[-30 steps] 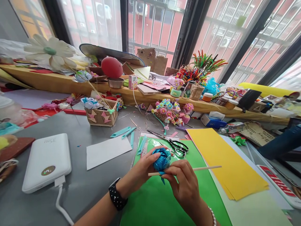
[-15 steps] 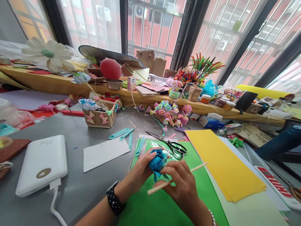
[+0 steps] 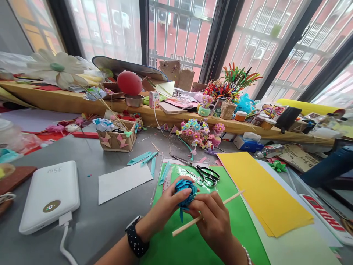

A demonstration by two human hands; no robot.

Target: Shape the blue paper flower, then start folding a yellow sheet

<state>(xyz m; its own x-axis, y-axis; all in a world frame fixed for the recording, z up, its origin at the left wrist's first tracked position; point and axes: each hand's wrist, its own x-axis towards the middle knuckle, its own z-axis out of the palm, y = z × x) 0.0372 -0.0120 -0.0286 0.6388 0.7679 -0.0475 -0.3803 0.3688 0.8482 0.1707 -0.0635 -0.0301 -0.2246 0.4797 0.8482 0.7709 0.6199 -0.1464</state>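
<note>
Here, your left hand (image 3: pixel 166 204) grips the blue paper flower (image 3: pixel 184 184) over the green sheet (image 3: pixel 171 244), between its side edges; your right hand (image 3: pixel 214 217) closes its fingers around the wooden stick (image 3: pixel 187 225), fingertips at the flower's underside. Black scissors (image 3: pixel 203 172) cross the sheet's far edge.

The grey table (image 3: pixel 96 221) supports a white power bank (image 3: pixel 51 197), a white card (image 3: pixel 124 183) and a decorated basket (image 3: pixel 117 143).

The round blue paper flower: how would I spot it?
Find the large green sheet on the grey table. Above it, between the left hand and right hand, is the round blue paper flower, darker than the pale turquoise paper strips nearby.
</note>
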